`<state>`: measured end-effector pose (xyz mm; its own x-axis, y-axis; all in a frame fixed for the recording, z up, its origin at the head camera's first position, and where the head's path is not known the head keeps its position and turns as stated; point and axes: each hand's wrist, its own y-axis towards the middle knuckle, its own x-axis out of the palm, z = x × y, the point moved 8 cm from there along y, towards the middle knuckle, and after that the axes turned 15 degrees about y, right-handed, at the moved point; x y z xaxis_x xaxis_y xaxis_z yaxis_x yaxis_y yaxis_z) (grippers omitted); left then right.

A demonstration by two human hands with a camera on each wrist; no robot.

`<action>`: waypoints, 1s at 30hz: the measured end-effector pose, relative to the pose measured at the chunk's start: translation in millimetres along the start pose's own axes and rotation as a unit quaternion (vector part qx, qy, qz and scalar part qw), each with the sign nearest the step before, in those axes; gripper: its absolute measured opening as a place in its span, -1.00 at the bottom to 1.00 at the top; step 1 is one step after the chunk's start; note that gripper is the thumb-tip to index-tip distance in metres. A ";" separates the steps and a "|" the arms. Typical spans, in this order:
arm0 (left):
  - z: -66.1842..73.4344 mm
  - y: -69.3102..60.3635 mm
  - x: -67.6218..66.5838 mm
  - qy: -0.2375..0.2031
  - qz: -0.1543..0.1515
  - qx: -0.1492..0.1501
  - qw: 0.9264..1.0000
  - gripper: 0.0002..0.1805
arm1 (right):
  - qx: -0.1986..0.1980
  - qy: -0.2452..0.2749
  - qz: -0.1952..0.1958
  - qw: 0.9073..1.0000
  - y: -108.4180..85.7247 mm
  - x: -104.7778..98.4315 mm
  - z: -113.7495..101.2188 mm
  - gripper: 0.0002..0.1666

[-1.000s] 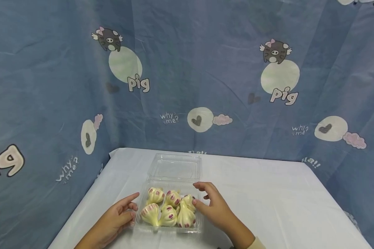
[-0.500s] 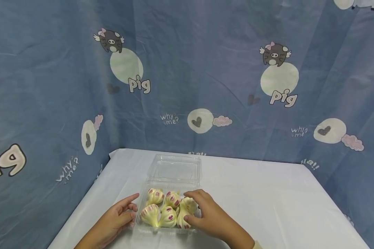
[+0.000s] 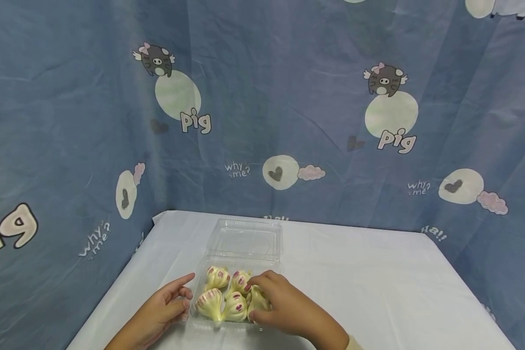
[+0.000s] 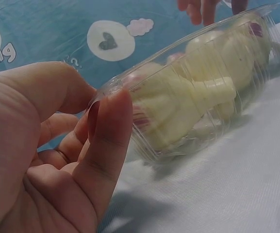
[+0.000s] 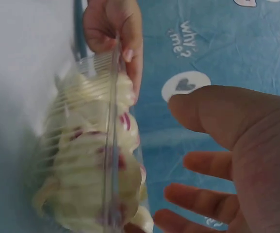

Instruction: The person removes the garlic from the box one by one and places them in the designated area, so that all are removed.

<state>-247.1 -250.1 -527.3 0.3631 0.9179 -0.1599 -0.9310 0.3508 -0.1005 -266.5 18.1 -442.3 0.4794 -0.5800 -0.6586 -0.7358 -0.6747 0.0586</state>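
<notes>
Several cream garlic bulbs (image 3: 210,304) with purple marks lie in the base of a clear hinged plastic container (image 3: 248,264). Its lid (image 3: 244,239) is laid back, away from me. At the left edge, my left hand (image 3: 159,307) pinches the container's rim between thumb and index finger, as the left wrist view shows. My right hand (image 3: 288,305) is over the container's right end, covering part of the garlic there. In the right wrist view its thumb and fingers are spread apart beside the bulbs; whether a fingertip touches one I cannot tell.
The container stands on a white-covered table (image 3: 367,282), whose surface extends to the right. Behind and to the left hangs a blue curtain (image 3: 253,97) printed with pigs and words.
My right hand has moved left and down over the rightmost garlic bulbs, covering more of them. The left hand and the container have stayed in place; the head view has tilted up slightly.
</notes>
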 end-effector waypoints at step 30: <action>-1.8 1.0 1.5 0.000 -0.002 -0.005 1.000 -0.11 | -0.010 -0.038 -0.048 0.998 14.3 16.4 -0.2 -0.66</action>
<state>-247.4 -248.7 -529.4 0.3669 0.9164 -0.1598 -0.9292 0.3526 -0.1111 -269.1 -1.1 -452.1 0.5096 -0.4763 -0.7165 -0.6781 -0.7349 0.0063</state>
